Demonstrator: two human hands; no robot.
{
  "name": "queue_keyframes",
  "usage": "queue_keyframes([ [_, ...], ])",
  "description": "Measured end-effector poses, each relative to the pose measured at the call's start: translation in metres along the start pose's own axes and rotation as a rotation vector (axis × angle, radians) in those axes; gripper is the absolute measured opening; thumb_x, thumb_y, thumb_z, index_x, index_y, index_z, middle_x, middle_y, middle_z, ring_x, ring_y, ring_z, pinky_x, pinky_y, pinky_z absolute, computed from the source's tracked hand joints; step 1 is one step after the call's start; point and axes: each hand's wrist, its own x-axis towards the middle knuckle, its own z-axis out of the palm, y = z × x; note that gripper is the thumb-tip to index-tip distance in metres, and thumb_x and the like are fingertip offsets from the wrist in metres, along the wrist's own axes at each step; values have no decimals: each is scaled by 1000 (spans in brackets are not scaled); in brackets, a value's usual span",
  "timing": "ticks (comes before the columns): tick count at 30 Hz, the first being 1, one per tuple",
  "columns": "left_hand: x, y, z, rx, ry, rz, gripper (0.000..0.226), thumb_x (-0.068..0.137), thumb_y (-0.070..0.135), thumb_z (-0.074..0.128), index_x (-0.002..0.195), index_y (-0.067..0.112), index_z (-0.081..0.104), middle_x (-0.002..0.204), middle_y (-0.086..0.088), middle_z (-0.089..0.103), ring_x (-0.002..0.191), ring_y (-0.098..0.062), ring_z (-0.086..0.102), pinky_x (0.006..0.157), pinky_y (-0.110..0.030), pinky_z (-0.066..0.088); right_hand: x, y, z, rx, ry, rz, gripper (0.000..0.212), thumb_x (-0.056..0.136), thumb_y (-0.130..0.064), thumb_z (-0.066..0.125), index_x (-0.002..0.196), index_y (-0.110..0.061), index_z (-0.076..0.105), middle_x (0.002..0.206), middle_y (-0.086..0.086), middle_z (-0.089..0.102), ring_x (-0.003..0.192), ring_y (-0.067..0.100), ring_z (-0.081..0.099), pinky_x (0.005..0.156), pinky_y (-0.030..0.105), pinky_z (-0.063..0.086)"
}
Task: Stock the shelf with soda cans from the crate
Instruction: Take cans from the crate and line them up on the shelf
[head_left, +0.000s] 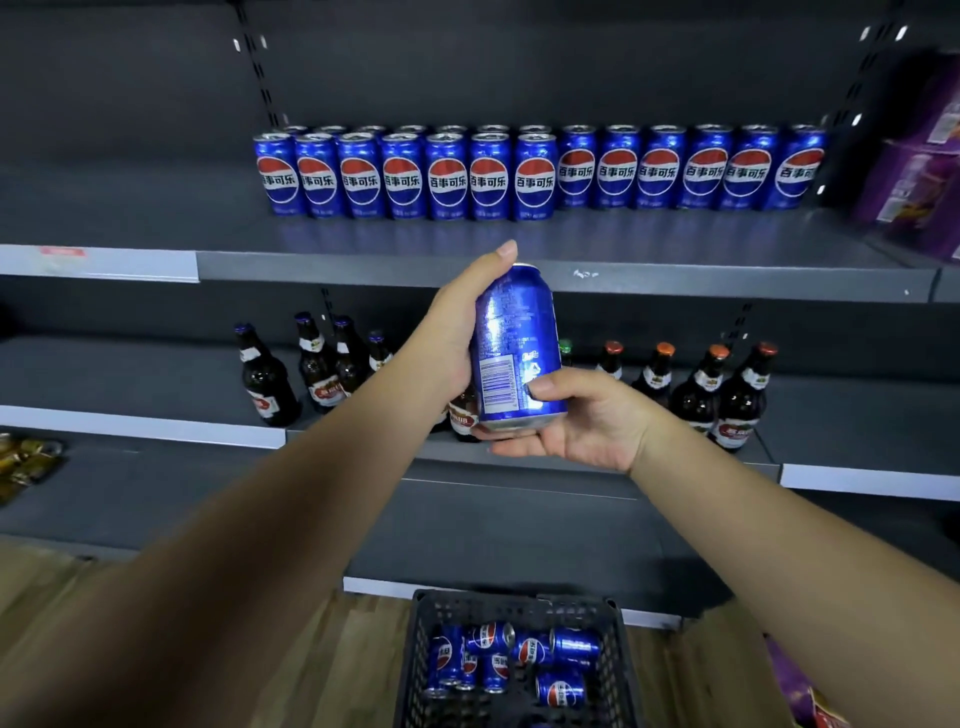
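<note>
Both hands are on one soda can (511, 338) as I watch through the head camera. My left hand (457, 332) wraps the can's left side with its fingers curled behind and the thumb pointing up past the top rim, while my right hand (582, 421) cups the base from below, thumb pressed across the lower front. The can stands nearly upright, leaning a touch, barcode side toward me, held in the air in front of the front edge of the dark grey shelf (571, 244) and not touching it. On that shelf the stocked cans (535, 174) stand upright with logos facing out: two rows deep on the left side, a single row set further back on the right. Purple packages (924, 192) sit blurred at the shelf's far right. One level down, brown glass bottles (737, 400) stand in loose groups to either side of my hands, some with blue caps, some with orange. Down at the bottom, the black plastic crate (415, 649) rests on the wooden floor (332, 649) — loose cans (519, 654) lie on their sides inside it, jumbled against each other.
</note>
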Motion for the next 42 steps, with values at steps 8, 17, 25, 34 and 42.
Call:
queue_keyframes([
  [8,3,-3,-7,53,173,105,41,78,41,71,104,14,57,92,-6,70,79,-21,69,74,-36,58,16,-4,18,-403,368,-83,67,58,-21,73,122,-9,55,92,2,71,78,14,68,65,25,53],
  [17,-2,3,-29,-63,45,-60,49,66,50,67,93,10,66,79,-8,71,70,-22,68,69,-34,56,13,-6,22,-188,241,28,58,65,-13,67,121,-13,52,98,3,70,85,17,69,93,37,48],
  [25,-6,9,-22,-60,49,-13,45,81,53,60,92,11,66,81,-8,71,75,-22,68,76,-35,56,18,-5,36,-265,373,-98,66,63,0,73,126,-4,52,109,13,68,90,25,66,88,37,52],
  [34,-19,5,-23,-42,129,43,41,78,50,66,89,11,67,76,-7,72,70,-21,69,76,-37,58,16,0,49,-431,459,-111,76,61,-2,82,128,-10,47,112,5,68,97,21,67,88,34,52],
  [42,-32,14,-27,-62,93,32,43,82,54,60,91,12,67,78,-5,72,72,-21,70,72,-35,58,9,-3,64,-300,399,-74,32,76,0,71,104,-12,61,88,4,70,82,23,65,91,38,50],
])
